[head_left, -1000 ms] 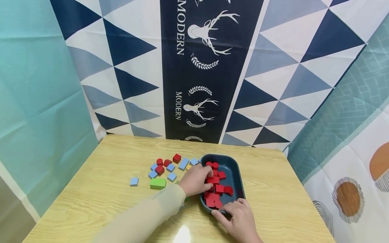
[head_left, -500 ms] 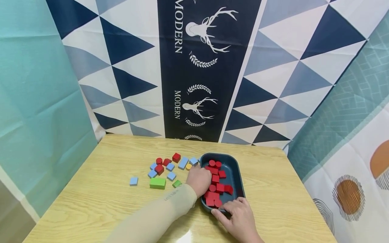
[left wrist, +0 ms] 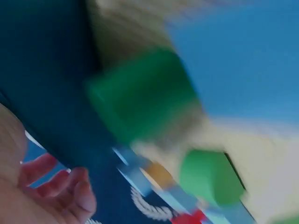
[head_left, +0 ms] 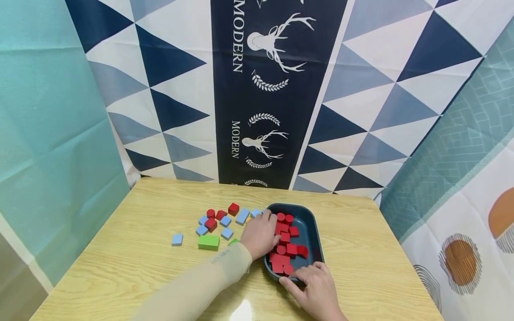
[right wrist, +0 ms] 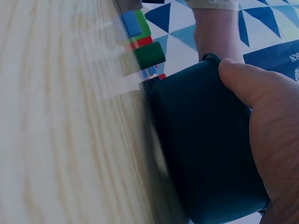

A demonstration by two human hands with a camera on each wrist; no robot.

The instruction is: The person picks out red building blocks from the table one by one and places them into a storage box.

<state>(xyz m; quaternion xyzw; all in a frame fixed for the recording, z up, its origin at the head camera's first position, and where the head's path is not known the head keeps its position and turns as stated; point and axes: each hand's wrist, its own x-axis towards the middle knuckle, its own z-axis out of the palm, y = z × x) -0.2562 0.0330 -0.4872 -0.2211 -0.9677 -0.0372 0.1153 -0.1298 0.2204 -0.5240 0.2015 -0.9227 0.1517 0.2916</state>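
Observation:
A dark blue-green tray (head_left: 314,232) stands on the table with several red blocks (head_left: 284,238) inside, some round, some square. My left hand (head_left: 260,234) is over the tray's left rim, beside the red blocks. In the left wrist view its fingers (left wrist: 60,186) are loosely bent, with nothing visible between them. My right hand (head_left: 315,287) grips the tray's near right corner. In the right wrist view the thumb (right wrist: 247,79) presses the rim from outside; the other fingers are hidden there.
Left of the tray lie a long green block (head_left: 209,242), several light blue blocks (head_left: 226,233) and loose red blocks (head_left: 234,209). A green cylinder (left wrist: 210,177) and an orange piece (left wrist: 157,175) show in the left wrist view. A patterned cloth (head_left: 176,89) hangs behind the table.
My left hand was among the red blocks, then dropped down at the tray's left side, and has now lifted back over the rim. Red blocks in the tray shifted slightly. My right hand stays put.

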